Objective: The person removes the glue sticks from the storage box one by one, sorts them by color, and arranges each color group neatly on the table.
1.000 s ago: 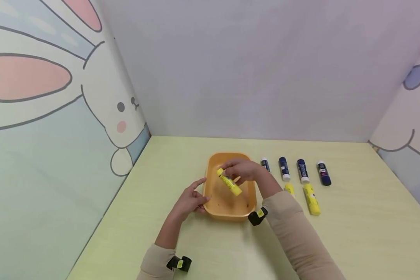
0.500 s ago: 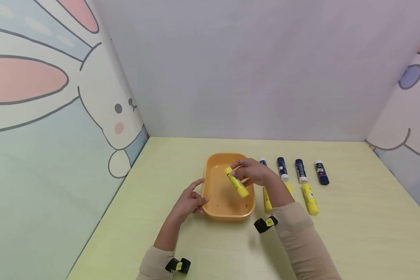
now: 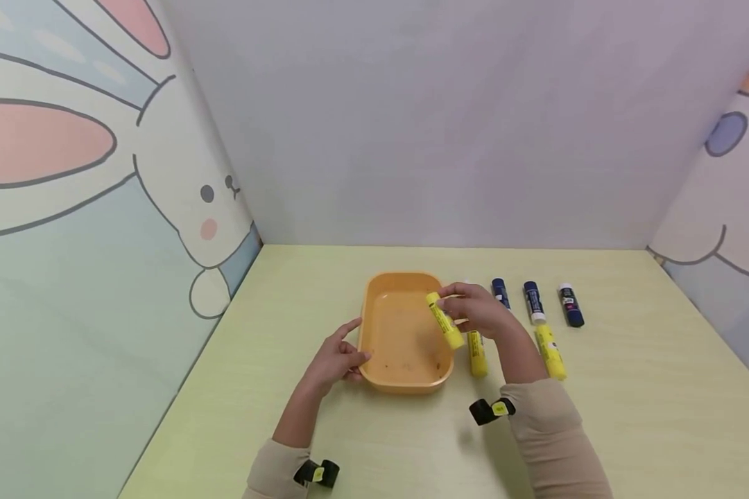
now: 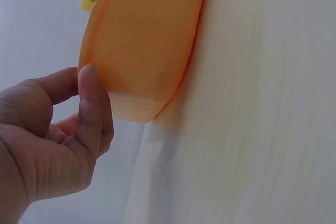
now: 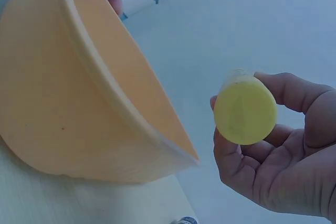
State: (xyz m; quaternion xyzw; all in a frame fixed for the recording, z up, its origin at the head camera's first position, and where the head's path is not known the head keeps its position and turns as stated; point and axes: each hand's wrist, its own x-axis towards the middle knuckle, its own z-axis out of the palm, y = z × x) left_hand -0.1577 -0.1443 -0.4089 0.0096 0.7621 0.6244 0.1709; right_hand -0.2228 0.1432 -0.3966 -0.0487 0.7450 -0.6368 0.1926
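My left hand (image 3: 333,360) pinches the left rim of an orange plastic tray (image 3: 399,329), fingers against its outer wall in the left wrist view. My right hand (image 3: 479,310) holds a yellow glue stick (image 3: 445,322) between thumb and fingers, tilted over the tray's right rim. From the right wrist, that stick shows end-on as a round yellow end (image 5: 245,113), off to the side of the tray wall (image 5: 68,108). Apart from a few small dark specks, the tray's floor is bare. Just beyond the right hand lies another yellow glue stick (image 3: 477,357), its upper part covered by the hand.
Dark blue glue sticks (image 3: 534,302) with white ends lie in a row at the right; the leftmost is mostly hidden by the right hand. Below them sits one more yellow glue stick (image 3: 551,352). Rabbit-printed cloth (image 3: 181,173) and a plain back panel (image 3: 412,138) border the table.
My right hand has carried the yellow glue stick rightward, from above the tray's middle to its right rim. The left hand keeps its hold on the tray.
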